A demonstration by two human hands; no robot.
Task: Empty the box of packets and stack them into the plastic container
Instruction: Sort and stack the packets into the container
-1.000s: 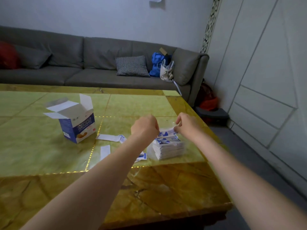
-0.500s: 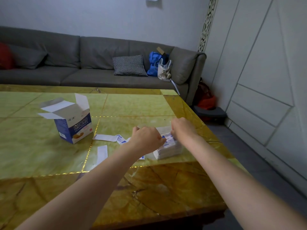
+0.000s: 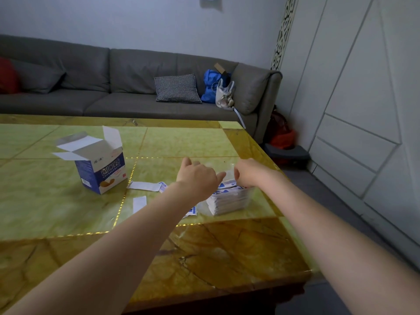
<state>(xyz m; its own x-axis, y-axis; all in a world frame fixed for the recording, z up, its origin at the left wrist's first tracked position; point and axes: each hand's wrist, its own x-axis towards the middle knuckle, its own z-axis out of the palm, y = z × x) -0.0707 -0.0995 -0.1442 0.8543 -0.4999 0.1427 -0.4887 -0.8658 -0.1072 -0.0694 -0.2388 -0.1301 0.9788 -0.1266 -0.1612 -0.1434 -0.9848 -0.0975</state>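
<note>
Hovering over packet stack [image 3: 229, 200] in clear plastic container [image 3: 246, 196] on tabletop [image 3: 181, 144]: left hand [image 3: 196, 178] and right hand [image 3: 250, 172], fingers curled; can't tell if pinching. Open box [image 3: 100, 164] stands left, w/ loose packets [image 3: 145, 186] between.

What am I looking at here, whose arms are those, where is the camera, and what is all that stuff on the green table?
No machine here: a person wears a wide-angle camera on the head, so you look forward and down along their own two bare arms. The left hand and right hand reach over a stack of small white and blue packets, which seems to sit in a clear plastic container whose walls barely show. Both hands are at the top of the stack; whether they pinch a packet is hidden. On the green stone table stands the opened blue and white box, flaps up, with a few loose packets lying between it and the stack. Behind is a grey sofa.
</note>
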